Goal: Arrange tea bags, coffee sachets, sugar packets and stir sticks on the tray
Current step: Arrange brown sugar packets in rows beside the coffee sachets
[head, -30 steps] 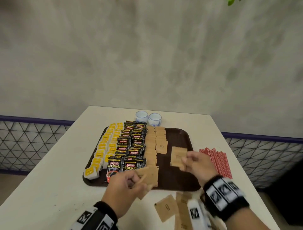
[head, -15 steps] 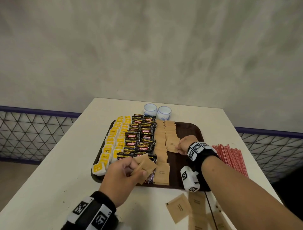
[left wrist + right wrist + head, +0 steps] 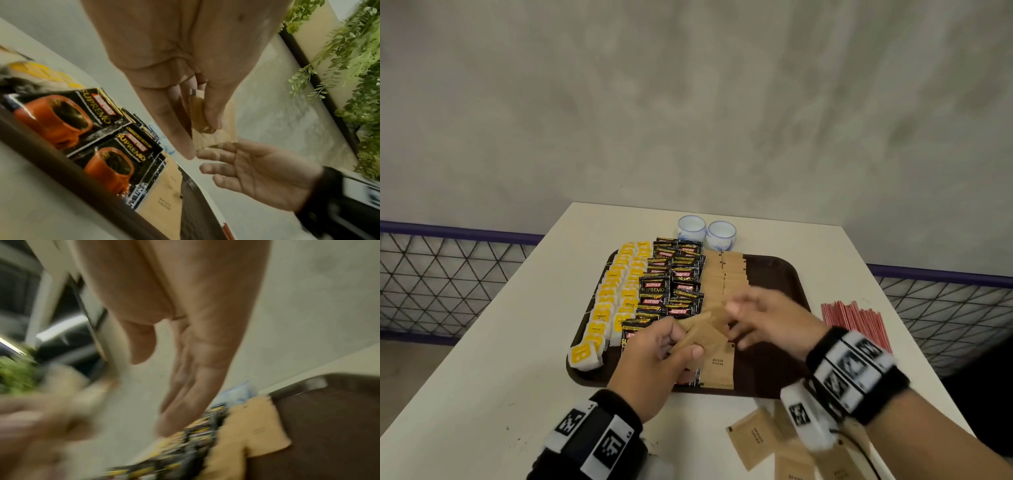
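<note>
A dark brown tray (image 3: 787, 274) holds yellow tea bags (image 3: 616, 291) at its left, black coffee sachets (image 3: 674, 284) in the middle and brown sugar packets (image 3: 726, 274) beside them. My left hand (image 3: 661, 349) pinches a few sugar packets (image 3: 213, 129) over the tray's near edge. My right hand (image 3: 763, 318) hovers just to their right, its fingers straight and spread, fingertips (image 3: 207, 154) next to the packets' edge; it holds nothing. Red stir sticks (image 3: 856, 322) lie on the table right of the tray.
Two small white cups (image 3: 705, 229) stand behind the tray. Loose sugar packets (image 3: 753, 438) lie on the white table (image 3: 517, 325) near its front edge. A mesh railing (image 3: 431, 274) runs behind the table on both sides. Green plants (image 3: 359, 81) hang nearby.
My right hand has left the sugar rows on the tray and drawn back toward my left hand, empty. The left hand still holds its packets, nearly where it was.
</note>
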Demonstrator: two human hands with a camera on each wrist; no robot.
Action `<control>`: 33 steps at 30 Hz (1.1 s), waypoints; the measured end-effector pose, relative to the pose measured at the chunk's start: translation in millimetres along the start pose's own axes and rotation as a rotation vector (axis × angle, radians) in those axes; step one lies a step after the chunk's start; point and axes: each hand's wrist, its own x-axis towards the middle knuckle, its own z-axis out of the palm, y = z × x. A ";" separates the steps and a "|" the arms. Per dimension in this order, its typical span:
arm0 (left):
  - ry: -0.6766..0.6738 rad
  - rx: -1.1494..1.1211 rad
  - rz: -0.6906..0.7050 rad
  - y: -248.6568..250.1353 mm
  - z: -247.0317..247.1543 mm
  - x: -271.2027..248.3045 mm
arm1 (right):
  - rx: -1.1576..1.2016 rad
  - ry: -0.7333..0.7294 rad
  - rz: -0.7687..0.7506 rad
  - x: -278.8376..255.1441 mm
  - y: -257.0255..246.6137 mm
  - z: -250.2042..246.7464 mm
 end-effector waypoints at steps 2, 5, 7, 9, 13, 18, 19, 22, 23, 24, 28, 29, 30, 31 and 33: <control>-0.038 -0.061 -0.019 1.2 5.4 2.1 | 0.080 -0.143 -0.046 -25.0 1.9 12.8; -0.078 -0.090 -0.023 1.5 12.1 2.7 | 0.041 -0.038 -0.096 -37.7 10.3 17.8; -0.083 -0.058 -0.015 0.9 14.1 2.0 | 0.007 0.005 -0.104 -38.7 11.7 17.0; -0.052 0.029 -0.010 0.0 12.5 1.0 | -0.070 0.042 -0.079 -38.2 10.3 12.8; 0.047 0.113 -0.015 -3.7 1.0 -3.3 | -0.024 0.345 0.090 -12.9 18.3 -19.1; 0.052 0.249 0.075 -1.3 0.6 -12.3 | -0.012 0.463 0.355 36.0 27.6 -40.7; 0.053 0.254 0.085 -0.9 0.1 -12.5 | -0.015 0.471 0.394 43.2 26.8 -39.1; 0.057 0.245 0.071 -2.3 -4.0 -11.3 | -0.024 0.485 0.470 61.3 28.7 -33.7; 0.060 0.240 0.066 -3.2 -5.7 -11.0 | -0.016 0.487 0.485 65.0 30.3 -32.3; 0.063 0.233 0.064 -3.4 -6.8 -11.0 | -0.013 0.477 0.491 68.7 33.2 -31.7; 0.066 0.202 0.056 -4.6 -8.9 -10.6 | -0.069 0.469 0.524 78.0 38.6 -29.7; 0.067 0.195 0.051 -5.0 -9.2 -9.7 | -0.088 0.478 0.542 78.7 37.8 -27.2; 0.066 0.188 0.046 -5.2 -9.3 -8.9 | -0.115 0.478 0.549 79.5 37.7 -24.8; 0.063 0.183 0.044 -5.2 -9.2 -8.0 | -0.157 0.482 0.550 80.5 37.7 -22.3; 0.052 0.185 0.041 -3.5 -7.8 -7.5 | -0.284 0.476 0.533 77.0 35.8 -19.7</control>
